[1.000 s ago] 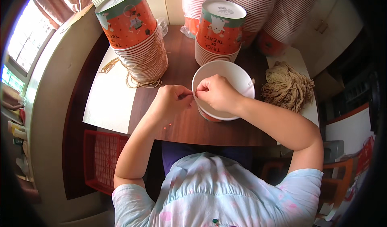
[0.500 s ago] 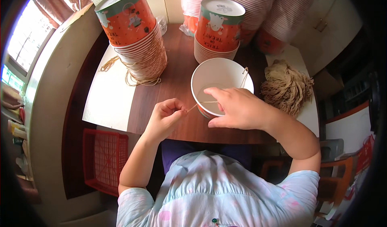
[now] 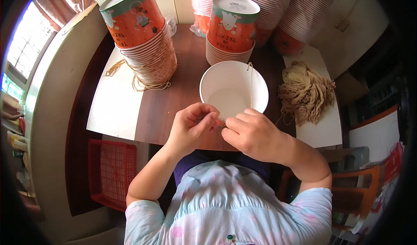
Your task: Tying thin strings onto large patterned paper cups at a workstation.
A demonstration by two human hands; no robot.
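Observation:
An open paper bucket, white inside, stands on the table in front of me. A thin tan string is tied at the rim's far right and runs down inside toward my hands. Over the near rim, my left hand is closed, thumb and forefinger pinching the string's end. My right hand, closed with curled fingers, meets it from the right and grips the string too. The exact bit of string between the fingertips is mostly hidden.
Upside-down stacks of orange printed buckets stand at far left and far centre. More wrapped bucket stacks lean behind. A bundle of tan strings lies at right. A red plastic basket sits below the table's left edge.
My right hand has closed from spread fingers and moved down beside my left hand. The string stretched between them is now gathered at the fingertips.

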